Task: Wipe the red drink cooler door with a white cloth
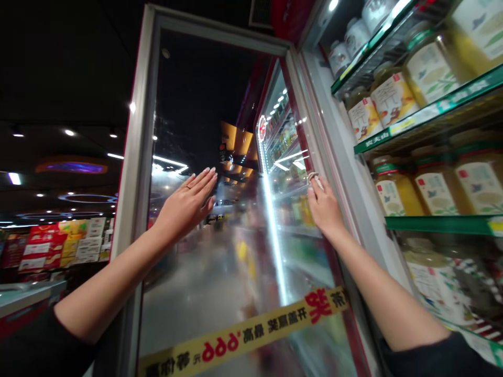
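A glass cooler door in a grey frame stands swung open in front of me. My left hand is flat at the glass with its fingers stretched out, a ring on one finger, and it holds nothing. Close to the door's right edge, my right hand has its fingers bent over a small whitish cloth at the glass. Only a bit of the cloth shows past the fingertips. A yellow strip with reversed red and black lettering crosses the lower glass.
On the right, cooler shelves with green edge strips carry several bottles of yellow drink. Stacked red and yellow boxes stand far left, with a counter or case below them. Reflections and a bright light strip show in the glass.
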`<act>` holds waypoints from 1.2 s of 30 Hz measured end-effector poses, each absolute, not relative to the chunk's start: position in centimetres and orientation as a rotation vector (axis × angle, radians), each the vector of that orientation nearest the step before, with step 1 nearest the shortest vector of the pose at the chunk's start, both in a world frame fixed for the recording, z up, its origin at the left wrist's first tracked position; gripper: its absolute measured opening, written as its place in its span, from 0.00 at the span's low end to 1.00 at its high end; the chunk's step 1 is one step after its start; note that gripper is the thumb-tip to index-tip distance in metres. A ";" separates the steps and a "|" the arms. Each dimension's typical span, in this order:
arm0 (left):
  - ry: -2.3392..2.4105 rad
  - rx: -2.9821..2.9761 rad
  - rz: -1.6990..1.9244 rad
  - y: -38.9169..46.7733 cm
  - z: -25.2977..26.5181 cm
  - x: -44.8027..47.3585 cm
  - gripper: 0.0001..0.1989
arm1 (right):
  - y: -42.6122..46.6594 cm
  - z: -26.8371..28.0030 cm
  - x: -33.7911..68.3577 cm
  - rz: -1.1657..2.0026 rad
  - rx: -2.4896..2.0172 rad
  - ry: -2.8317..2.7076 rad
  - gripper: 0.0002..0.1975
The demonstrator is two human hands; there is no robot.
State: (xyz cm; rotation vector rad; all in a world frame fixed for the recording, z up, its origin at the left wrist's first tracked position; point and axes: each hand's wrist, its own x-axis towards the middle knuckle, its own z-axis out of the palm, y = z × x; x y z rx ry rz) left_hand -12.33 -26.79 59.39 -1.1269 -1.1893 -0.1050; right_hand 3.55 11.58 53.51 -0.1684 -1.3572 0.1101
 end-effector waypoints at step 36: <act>-1.110 -0.903 -0.946 -32.1 57.6 -14.9 0.47 | 2.7 57.5 2.4 -0.047 -0.143 -1.672 0.34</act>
